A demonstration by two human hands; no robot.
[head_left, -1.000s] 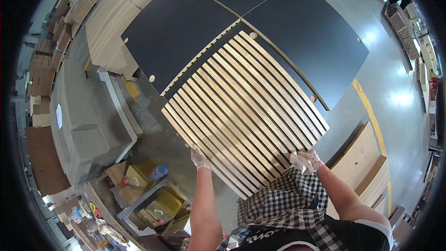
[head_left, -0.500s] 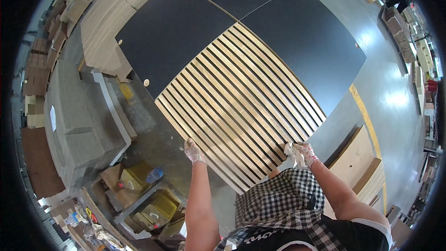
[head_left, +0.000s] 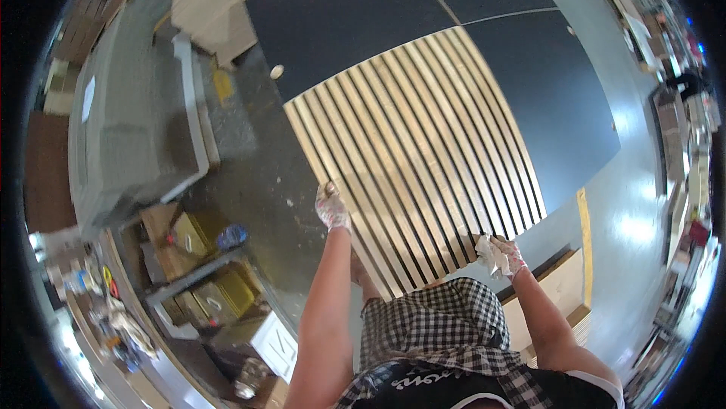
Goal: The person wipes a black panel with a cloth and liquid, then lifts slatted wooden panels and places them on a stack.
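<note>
- The dark boards [head_left: 348, 31] spread widest.
- The slatted panel [head_left: 416, 152] sits at their near corner, reaching toward the checked apron [head_left: 431, 318]. It should be stiff and rather heavy (I judge only by eye), best held by opposite edges. It looks pale, like wood, with narrow dark grooves.
- The left hand [head_left: 331, 206] pinches its left edge.
- The right hand [head_left: 508, 256] clutches a crumpled white cloth [head_left: 490, 258] at the near edge; whether it grips wood also, I cannot tell.

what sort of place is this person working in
Probably a workshop or factory floor that handles wood, judging by the slatted wooden panel, the large dark boards beside it, and the yellow floor line on the right.
</note>
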